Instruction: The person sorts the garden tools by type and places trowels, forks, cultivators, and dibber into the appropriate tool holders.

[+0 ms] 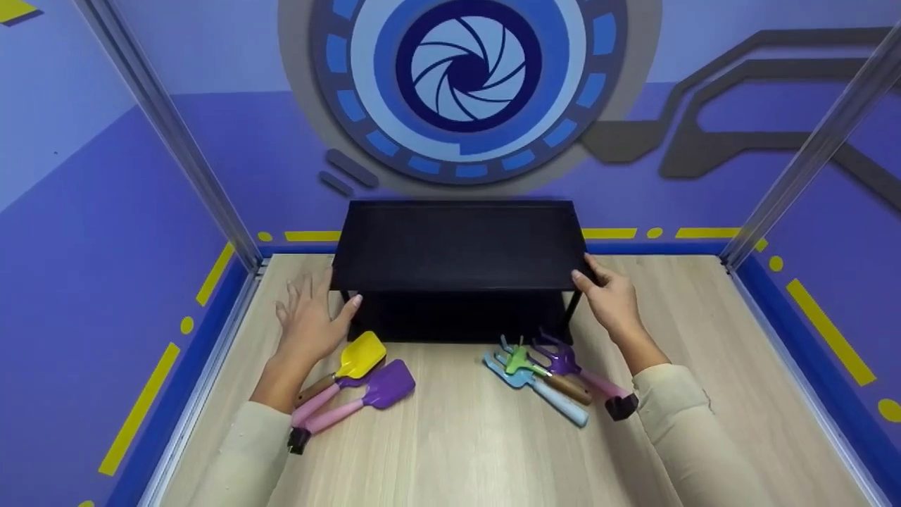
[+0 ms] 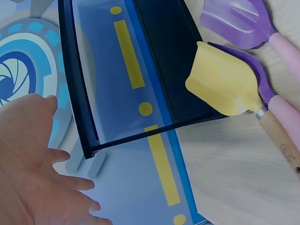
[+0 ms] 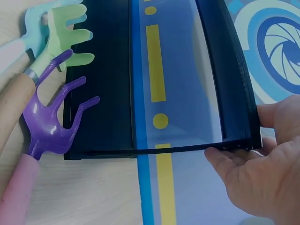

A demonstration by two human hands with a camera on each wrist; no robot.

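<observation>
A black two-tier shelf [image 1: 461, 246] stands at the back of the table. My right hand [image 1: 614, 299] holds the right end of its upper board at the front corner, with thumb and fingertips against the edge. My left hand [image 1: 310, 327] is beside the left end, its fingers spread and straight; the left wrist view shows a gap between this hand [image 2: 37, 164] and the shelf. Near the left hand lie a yellow trowel [image 1: 362, 354] and a purple trowel [image 1: 391, 385], with another purple trowel [image 2: 265, 84] partly hidden under the yellow one.
Before the shelf's right end lie a light blue hand fork [image 1: 556, 403], a green hand fork [image 1: 519, 359] and a purple hand fork [image 1: 563, 360], overlapping. Patterned panels [image 1: 232, 141] stand behind and at both sides of the wooden table [image 1: 457, 436].
</observation>
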